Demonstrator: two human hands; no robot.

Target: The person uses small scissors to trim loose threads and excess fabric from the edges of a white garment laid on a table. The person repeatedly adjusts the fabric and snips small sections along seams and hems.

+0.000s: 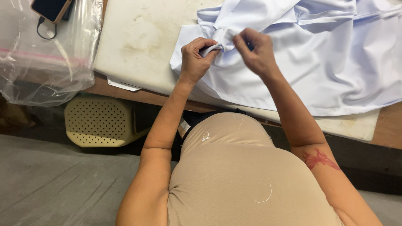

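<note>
Head view, looking straight down. Left hand (196, 58) curled into a closed grip, pinching a small fold of the pale blue garment (318, 62) between thumb and fingers. Right hand (256, 51) just beside it, fingertips pressed together on the same bunched fold, grip likewise clamped on cloth. Garment spread rumpled over a stained white padded board (142, 42) lying on the wooden desk (389, 125), trailing off toward the right. At far left, a crumpled clear plastic bag (46, 62), with a dark phone (51, 8) and cable lying on it. Under the desk edge, a cream perforated plastic stool (100, 121) on grey floor (54, 184).
</note>
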